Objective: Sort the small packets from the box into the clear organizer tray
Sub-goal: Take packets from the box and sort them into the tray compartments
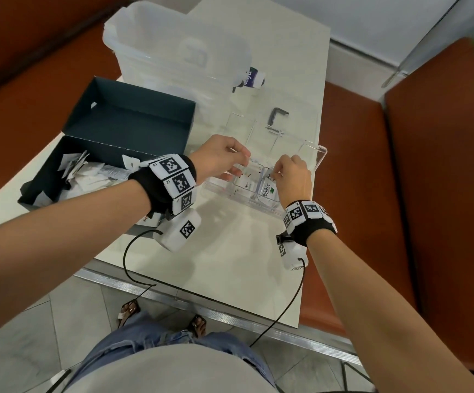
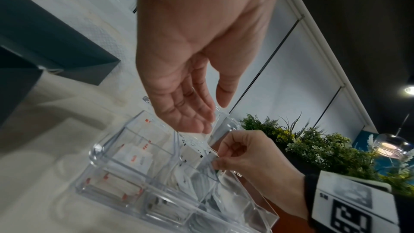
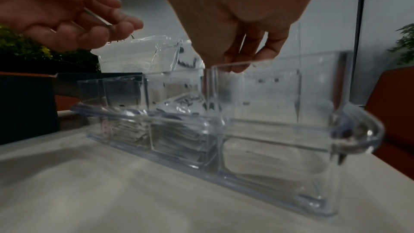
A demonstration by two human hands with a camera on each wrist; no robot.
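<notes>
Clear organizer tray (image 1: 319,154): hard, glossy plastic with square cells, on the pale table (image 1: 230,265), right of the dark cardboard box (image 1: 133,120). Flat white paper packets (image 1: 270,191) lie in its near cells; crumpled ones (image 1: 88,177) sit in the box's near end. Your right hand (image 1: 294,177) has fingers curled, pinching a packet edge at the near-right cell. Your left hand (image 1: 221,160) hovers just above the tray, fingers relaxed, loosely straight, holding nothing.
</notes>
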